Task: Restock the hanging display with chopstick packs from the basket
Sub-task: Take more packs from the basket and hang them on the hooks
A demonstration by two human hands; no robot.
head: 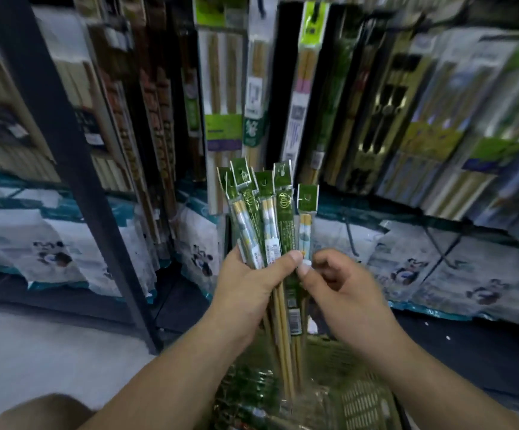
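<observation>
Chopstick packs (266,218) are held fanned and upright above the basket (360,398), clamped in the curled fingers of the left hand (246,287). The rightmost pack (306,225) is pinched low down by the fingers of the right hand (342,287), before the hanging display (283,88)

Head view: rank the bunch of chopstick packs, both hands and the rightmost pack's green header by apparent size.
1. bunch of chopstick packs
2. left hand and right hand: look alike, unranked
3. rightmost pack's green header
</observation>
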